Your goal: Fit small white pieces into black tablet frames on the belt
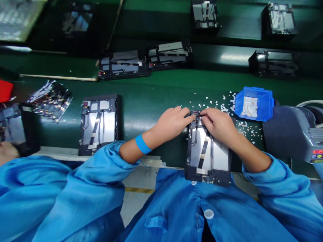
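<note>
An opened tablet frame (208, 158), black with silvery inner panels and dark ribbon strips, lies at the near edge of the green belt, its lower end over my blue smock. My left hand (171, 122), with a blue wristband on the wrist, rests at the frame's top left corner, fingers pinched together. My right hand (218, 124) lies on the top edge of the frame, fingers curled and pressed down on it. Whatever small part sits between the fingertips is too small to make out.
A blue bin (253, 103) of small white pieces stands right of my hands, with white bits scattered around it. Another opened frame (98, 124) lies to the left, more frames further back. A grey machine (292, 132) is at right. A neighbour's blue sleeve (37, 188) is at lower left.
</note>
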Tool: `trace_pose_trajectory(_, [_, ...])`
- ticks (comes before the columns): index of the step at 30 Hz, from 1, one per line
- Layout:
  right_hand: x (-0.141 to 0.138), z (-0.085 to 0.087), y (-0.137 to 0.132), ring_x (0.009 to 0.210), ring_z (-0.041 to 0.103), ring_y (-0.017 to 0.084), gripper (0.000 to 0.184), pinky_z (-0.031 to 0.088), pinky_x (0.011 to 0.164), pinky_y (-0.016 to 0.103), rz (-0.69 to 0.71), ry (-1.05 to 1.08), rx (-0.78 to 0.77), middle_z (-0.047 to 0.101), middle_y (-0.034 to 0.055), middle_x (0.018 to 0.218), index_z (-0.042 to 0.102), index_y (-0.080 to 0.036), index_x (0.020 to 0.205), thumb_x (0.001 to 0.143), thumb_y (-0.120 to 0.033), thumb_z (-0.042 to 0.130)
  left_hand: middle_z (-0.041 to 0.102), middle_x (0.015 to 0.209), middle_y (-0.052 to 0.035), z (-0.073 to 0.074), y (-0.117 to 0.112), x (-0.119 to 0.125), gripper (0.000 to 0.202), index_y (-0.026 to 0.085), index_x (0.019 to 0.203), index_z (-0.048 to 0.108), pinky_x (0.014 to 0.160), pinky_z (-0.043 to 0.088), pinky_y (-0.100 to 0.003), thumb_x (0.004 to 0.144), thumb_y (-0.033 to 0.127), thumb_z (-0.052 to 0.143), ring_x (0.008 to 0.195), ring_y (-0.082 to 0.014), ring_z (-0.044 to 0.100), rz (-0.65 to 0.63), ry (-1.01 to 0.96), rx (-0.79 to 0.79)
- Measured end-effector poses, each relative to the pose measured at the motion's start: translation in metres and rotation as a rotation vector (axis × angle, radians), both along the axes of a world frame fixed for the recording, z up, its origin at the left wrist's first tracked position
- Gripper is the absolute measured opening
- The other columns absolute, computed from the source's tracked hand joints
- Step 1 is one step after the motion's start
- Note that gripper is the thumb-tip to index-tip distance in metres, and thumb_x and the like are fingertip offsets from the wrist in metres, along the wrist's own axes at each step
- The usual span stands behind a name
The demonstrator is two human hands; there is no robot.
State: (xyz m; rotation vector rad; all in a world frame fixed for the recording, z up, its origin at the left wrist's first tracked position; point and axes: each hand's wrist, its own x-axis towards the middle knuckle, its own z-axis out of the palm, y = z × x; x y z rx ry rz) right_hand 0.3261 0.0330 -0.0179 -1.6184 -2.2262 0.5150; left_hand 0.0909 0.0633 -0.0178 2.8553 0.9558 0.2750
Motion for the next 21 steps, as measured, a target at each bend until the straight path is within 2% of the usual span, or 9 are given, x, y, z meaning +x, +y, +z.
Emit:
trace_pose_trajectory(3, [0.009, -0.012, -0.015, 0.098, 0.062, 0.024, 0.036, 0.047, 0.093, 0.035, 0.178, -0.075, 0.144, 0.072, 0.01, 0.102, 0.075, -0.02, 0.125, 0.106, -0.017, 0.044, 0.071, 0.113, -0.0094, 0.001, 0.011, -0.004, 0.041, 0.028, 0.134, 0.072, 0.079, 0.049, -0.035, 0.101, 0.015, 0.052, 0.091, -0.0235, 0.062, -0.012, -0.008, -0.071])
trace_pose_trajectory(8, [0.003, -0.012, -0.02, 0.087, 0.052, 0.023, 0.039, 0.043, 0.074, 0.033, 0.284, -0.294, 0.226, 0.065, 0.0104, 0.099, 0.07, -0.02, 0.136, 0.104, -0.014, 0.049, 0.074, 0.122, -0.0071, 0.01, 0.023, -0.004, 0.042, 0.027, 0.131, 0.073, 0.094, 0.051, -0.036, 0.1, 0.015, 0.049, 0.106, -0.0237, 0.067, -0.022, -0.032, -0.247])
trace_pose_trajectory(11, [-0.001, -0.009, -0.015, 0.089, 0.054, 0.024, 0.04, 0.044, 0.073, 0.033, 0.306, -0.299, 0.215, 0.066, 0.0118, 0.101, 0.069, -0.019, 0.136, 0.103, -0.012, 0.049, 0.076, 0.121, -0.0067, 0.014, 0.029, 0.0, 0.039, 0.023, 0.127, 0.073, 0.097, 0.052, -0.036, 0.098, 0.016, 0.049, 0.109, -0.0231, 0.069, 0.032, -0.111, -0.401])
trace_pose_trajectory(15, [0.013, -0.011, -0.012, 0.093, 0.062, 0.023, 0.039, 0.052, 0.082, 0.035, 0.25, -0.054, 0.177, 0.07, 0.0096, 0.102, 0.074, -0.02, 0.126, 0.102, -0.01, 0.045, 0.079, 0.101, -0.0056, 0.014, 0.037, 0.011, 0.031, 0.017, 0.116, 0.076, 0.08, 0.052, -0.03, 0.096, 0.02, 0.052, 0.089, -0.0198, 0.07, 0.233, -0.189, -0.619])
trace_pose_trajectory(18, [0.03, -0.014, -0.02, 0.099, 0.067, 0.023, 0.036, 0.055, 0.089, 0.038, 0.167, 0.118, 0.285, 0.074, 0.01, 0.106, 0.075, -0.019, 0.119, 0.103, -0.012, 0.044, 0.077, 0.089, -0.0057, 0.012, 0.046, 0.023, 0.023, 0.015, 0.097, 0.078, 0.069, 0.048, -0.028, 0.093, 0.027, 0.059, 0.079, -0.0183, 0.067, 0.297, -0.219, -0.746])
trace_pose_trajectory(21, [0.041, -0.014, -0.034, 0.095, 0.069, 0.023, 0.032, 0.055, 0.088, 0.041, 0.104, 0.208, 0.391, 0.075, 0.0093, 0.102, 0.076, -0.02, 0.114, 0.102, -0.013, 0.046, 0.073, 0.076, -0.0049, 0.009, 0.054, 0.032, 0.017, 0.016, 0.082, 0.076, 0.06, 0.044, -0.026, 0.086, 0.028, 0.065, 0.068, -0.0163, 0.063, 0.352, -0.205, -0.895])
